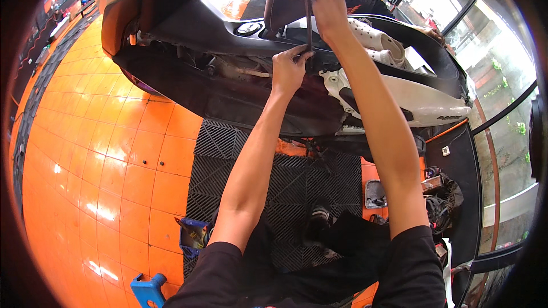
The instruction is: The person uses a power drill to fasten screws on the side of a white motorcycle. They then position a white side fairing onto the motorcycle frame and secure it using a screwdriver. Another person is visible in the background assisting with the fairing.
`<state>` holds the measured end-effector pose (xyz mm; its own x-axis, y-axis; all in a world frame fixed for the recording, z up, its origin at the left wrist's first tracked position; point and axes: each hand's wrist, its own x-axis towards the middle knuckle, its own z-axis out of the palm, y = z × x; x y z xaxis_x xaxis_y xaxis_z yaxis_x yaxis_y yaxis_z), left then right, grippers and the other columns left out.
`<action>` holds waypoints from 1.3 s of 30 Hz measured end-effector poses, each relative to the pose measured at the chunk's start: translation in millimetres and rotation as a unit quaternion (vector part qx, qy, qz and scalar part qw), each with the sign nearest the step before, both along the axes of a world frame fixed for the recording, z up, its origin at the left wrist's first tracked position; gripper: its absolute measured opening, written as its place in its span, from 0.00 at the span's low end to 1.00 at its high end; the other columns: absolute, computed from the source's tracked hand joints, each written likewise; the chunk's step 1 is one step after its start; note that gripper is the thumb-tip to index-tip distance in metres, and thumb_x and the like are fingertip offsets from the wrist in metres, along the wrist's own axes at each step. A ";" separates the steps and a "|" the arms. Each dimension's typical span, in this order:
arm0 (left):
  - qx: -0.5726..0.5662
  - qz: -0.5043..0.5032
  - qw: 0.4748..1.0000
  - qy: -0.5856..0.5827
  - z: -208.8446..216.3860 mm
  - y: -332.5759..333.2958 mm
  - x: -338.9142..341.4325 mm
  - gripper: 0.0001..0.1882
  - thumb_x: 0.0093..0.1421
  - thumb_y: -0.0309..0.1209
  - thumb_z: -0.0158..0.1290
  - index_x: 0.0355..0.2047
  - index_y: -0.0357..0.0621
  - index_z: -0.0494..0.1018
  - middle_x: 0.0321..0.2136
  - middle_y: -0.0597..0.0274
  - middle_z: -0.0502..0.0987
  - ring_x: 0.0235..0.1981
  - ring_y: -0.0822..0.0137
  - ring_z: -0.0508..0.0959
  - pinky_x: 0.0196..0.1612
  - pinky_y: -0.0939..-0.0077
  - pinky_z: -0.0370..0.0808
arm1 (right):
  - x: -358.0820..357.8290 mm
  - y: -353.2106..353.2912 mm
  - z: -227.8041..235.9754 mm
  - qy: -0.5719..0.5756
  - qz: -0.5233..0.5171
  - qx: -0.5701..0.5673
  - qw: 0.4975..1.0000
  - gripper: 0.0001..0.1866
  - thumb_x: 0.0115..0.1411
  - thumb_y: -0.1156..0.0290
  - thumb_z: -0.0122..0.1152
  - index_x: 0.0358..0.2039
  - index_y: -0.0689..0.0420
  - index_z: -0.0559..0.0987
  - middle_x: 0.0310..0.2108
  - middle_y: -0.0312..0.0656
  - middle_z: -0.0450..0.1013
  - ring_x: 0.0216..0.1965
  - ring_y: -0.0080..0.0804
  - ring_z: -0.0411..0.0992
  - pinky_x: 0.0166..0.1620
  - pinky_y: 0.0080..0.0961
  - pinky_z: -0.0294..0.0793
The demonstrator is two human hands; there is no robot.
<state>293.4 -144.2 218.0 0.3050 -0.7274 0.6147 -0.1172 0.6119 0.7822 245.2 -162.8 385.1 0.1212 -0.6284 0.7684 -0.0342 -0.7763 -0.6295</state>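
Observation:
A scooter (228, 100) with part of its side covering off stands across the far side, its dark frame and inner parts exposed. My right hand (330, 11) is wrapped round the upper part of a long, thin dark strip (309, 23), pale near its top, which stands upright and looks like a trim panel seen edge-on. Lower down, my left hand (290, 67) pinches the strip's bottom end between thumb and fingers, beside the exposed frame. A white side panel (422, 105) is on the scooter, right of my left hand and partly behind my right forearm.
White clogs (379, 43) lie in the scooter's open storage compartment. Beneath is a black ribbed mat (274, 188) on orange floor tiles (114, 177). A blue tool box (194, 238) and a blue stool (148, 291) stand at lower left; a metal tray (375, 194) lies at right.

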 end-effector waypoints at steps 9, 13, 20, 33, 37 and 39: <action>0.027 -0.021 0.999 -0.038 18.6 11.1 14.3 0.15 0.53 0.34 0.70 0.33 0.33 0.83 0.30 0.49 0.85 0.31 0.61 0.85 0.39 0.67 0.78 | -27.5 11.3 -18.4 0.261 -0.146 -0.124 0.946 0.18 0.60 0.64 0.70 0.47 0.62 0.82 0.30 0.44 0.83 0.32 0.27 0.82 0.38 0.26 0.80; 0.028 -0.025 0.997 -0.063 8.0 8.7 17.4 0.14 0.51 0.32 0.70 0.31 0.33 0.83 0.29 0.46 0.84 0.32 0.53 0.86 0.40 0.62 0.79 | -19.4 12.0 -16.6 0.236 -0.132 -0.135 0.953 0.14 0.62 0.68 0.66 0.45 0.62 0.82 0.28 0.47 0.82 0.31 0.33 0.83 0.39 0.30 0.79; 0.119 -0.059 0.977 -0.167 -12.9 6.4 12.7 0.16 0.51 0.33 0.69 0.37 0.34 0.84 0.31 0.42 0.83 0.38 0.47 0.85 0.45 0.58 0.79 | -29.2 19.5 -21.4 0.277 -0.173 -0.154 0.932 0.14 0.68 0.72 0.56 0.51 0.61 0.79 0.35 0.50 0.82 0.36 0.43 0.81 0.41 0.35 0.77; 0.116 -0.012 0.992 -0.039 -44.8 7.9 -5.5 0.21 0.51 0.36 0.70 0.40 0.32 0.84 0.40 0.41 0.82 0.42 0.46 0.83 0.48 0.61 0.77 | -2.2 57.9 3.6 0.129 -0.114 -0.132 0.976 0.11 0.66 0.76 0.60 0.48 0.63 0.79 0.34 0.47 0.81 0.35 0.29 0.82 0.36 0.24 0.78; 0.141 -0.005 0.990 -0.031 -44.7 8.4 -14.1 0.21 0.51 0.36 0.70 0.39 0.31 0.83 0.40 0.41 0.82 0.42 0.46 0.83 0.49 0.61 0.77 | -34.1 104.0 32.7 0.125 -0.141 -0.136 0.973 0.13 0.69 0.76 0.59 0.53 0.63 0.77 0.39 0.41 0.80 0.40 0.25 0.79 0.44 0.23 0.78; 0.132 -0.003 0.991 -0.029 -40.6 9.7 -18.5 0.21 0.51 0.36 0.70 0.39 0.31 0.83 0.40 0.41 0.82 0.43 0.46 0.83 0.49 0.61 0.77 | -42.4 148.4 47.6 0.125 -0.153 -0.160 0.967 0.12 0.68 0.78 0.58 0.51 0.64 0.78 0.38 0.42 0.81 0.39 0.25 0.80 0.41 0.21 0.77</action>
<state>274.8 -134.4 177.4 0.2701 -0.8671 0.4185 -0.1626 0.3873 0.9075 202.8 -14.4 432.7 0.1746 -0.3983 0.9005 -0.4136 -0.8596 -0.3000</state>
